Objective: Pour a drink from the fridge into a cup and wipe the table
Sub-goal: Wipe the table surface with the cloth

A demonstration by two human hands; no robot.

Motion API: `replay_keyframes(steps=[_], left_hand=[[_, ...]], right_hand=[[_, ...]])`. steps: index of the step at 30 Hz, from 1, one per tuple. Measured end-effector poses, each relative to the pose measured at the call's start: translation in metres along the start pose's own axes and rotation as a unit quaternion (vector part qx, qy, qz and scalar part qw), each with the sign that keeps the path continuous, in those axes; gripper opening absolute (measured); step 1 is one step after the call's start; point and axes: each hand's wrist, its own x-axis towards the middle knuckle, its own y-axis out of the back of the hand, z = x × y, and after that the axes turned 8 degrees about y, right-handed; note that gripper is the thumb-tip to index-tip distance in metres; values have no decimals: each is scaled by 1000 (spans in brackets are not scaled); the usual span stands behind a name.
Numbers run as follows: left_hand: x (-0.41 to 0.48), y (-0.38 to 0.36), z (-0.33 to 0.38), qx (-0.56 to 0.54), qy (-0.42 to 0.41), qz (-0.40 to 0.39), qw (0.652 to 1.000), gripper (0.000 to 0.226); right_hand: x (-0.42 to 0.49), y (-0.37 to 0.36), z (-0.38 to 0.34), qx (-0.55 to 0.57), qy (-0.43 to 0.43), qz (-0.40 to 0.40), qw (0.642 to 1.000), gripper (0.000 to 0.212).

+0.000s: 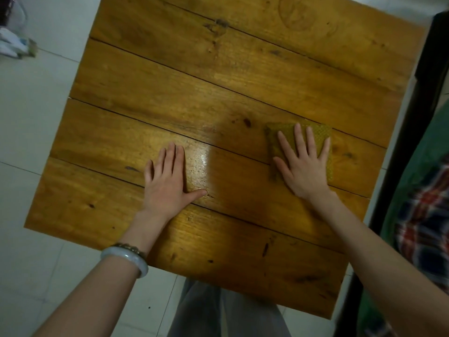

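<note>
- While the cloth (pixel 272 143) is pressed flat under the spread right grip (pixel 303 169) near the right edge of the bench (pixel 218 81), the left grip (pixel 167 183) is laid open-palmed on bare wood toward the near edge.
- With nothing clenched round it, the cloth could, it is judged, slip free or be swept over that edge.
- No writing or brand can be read.

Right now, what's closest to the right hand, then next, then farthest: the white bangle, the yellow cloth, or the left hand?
Counting out from the right hand:
1. Yellow cloth: right under it, touching.
2. Left hand: flat on the table, off to the left side.
3. White bangle: worn behind that hand, back toward the person.
</note>
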Motion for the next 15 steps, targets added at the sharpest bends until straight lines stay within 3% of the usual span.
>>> replay_keyframes(steps=[4,15], left_hand=[[0,-1,1,-21,4,1,1000,120],[2,3,0,-21,1,-11,1000,121]], right_hand=[[20,1,-19,10,-54,10,998,61],[160,29,-76,10,-4,30,1000,62]])
